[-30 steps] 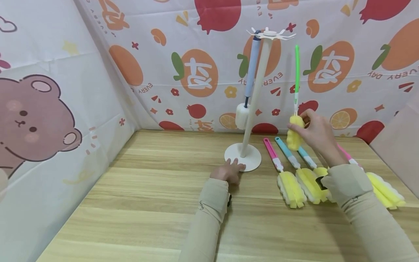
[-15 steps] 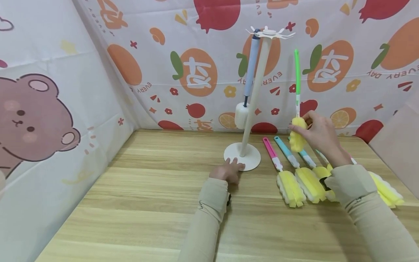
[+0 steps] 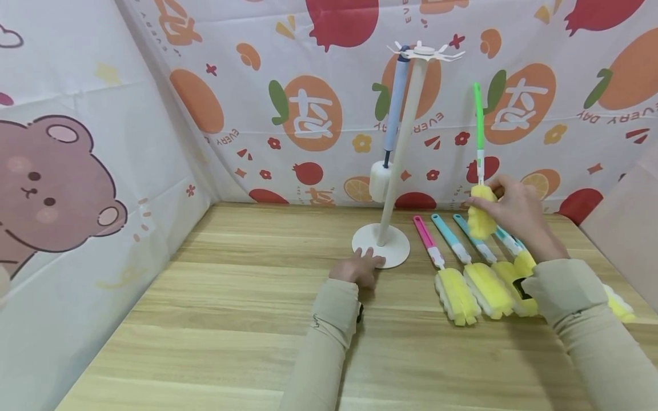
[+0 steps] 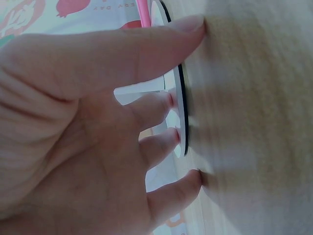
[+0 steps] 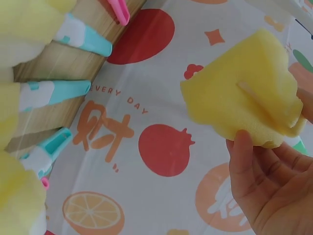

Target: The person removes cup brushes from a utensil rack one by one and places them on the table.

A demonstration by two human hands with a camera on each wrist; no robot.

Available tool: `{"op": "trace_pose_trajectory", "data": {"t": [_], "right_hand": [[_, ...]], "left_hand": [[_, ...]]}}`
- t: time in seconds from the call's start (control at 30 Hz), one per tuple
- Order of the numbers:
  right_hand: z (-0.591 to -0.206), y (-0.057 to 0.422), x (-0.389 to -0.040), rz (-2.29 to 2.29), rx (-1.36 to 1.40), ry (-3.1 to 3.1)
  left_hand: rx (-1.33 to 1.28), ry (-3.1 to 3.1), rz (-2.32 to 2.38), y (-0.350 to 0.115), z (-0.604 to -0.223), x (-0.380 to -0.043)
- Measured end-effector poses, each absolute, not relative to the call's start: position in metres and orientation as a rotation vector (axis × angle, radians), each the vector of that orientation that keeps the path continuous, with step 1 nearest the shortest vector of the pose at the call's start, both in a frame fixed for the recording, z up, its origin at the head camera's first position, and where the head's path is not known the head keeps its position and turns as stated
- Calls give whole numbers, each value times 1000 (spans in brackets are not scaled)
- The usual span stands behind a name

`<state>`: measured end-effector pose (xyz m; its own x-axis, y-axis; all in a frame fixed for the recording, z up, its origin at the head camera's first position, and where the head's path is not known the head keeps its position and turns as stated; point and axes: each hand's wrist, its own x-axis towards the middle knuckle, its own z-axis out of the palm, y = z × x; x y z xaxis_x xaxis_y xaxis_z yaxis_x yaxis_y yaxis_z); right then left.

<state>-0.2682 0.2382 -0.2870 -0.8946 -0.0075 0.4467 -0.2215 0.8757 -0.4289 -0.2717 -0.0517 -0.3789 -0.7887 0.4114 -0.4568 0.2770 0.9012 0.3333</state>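
Note:
My right hand [image 3: 524, 217] pinches the yellow sponge head of a sponge brush [image 3: 481, 214] and holds it above the table. The brush's bright green handle points upward, with a white collar between handle and sponge. In the right wrist view, thumb and fingers grip one end of the yellow sponge [image 5: 244, 93]. My left hand [image 3: 354, 269] rests at the round white base [image 3: 393, 251] of a rack; in the left wrist view two fingertips touch the base, while the thumb and another finger reach the table. From a hook of the rack hangs a blue-handled brush [image 3: 379, 181] with a white sponge.
Several sponge brushes lie side by side on the wooden table [image 3: 231, 319] right of the rack, including a pink-handled brush [image 3: 457, 297] and a teal-handled brush [image 3: 488, 288]. My right sleeve [image 3: 570, 291] hides some of them. A printed cloth [image 3: 231, 171] stands behind.
My right hand has moved to the right and slightly lower with the green-handled sponge brush. The left hand stays on the rack's base.

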Motion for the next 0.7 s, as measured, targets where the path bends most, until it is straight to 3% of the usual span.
{"op": "trace_pose_trajectory", "data": {"t": [0.7], "right_hand": [[-290,252,-266,593,164,-2740]], "left_hand": [[499,2541,297,-51,-377,-271]]}}
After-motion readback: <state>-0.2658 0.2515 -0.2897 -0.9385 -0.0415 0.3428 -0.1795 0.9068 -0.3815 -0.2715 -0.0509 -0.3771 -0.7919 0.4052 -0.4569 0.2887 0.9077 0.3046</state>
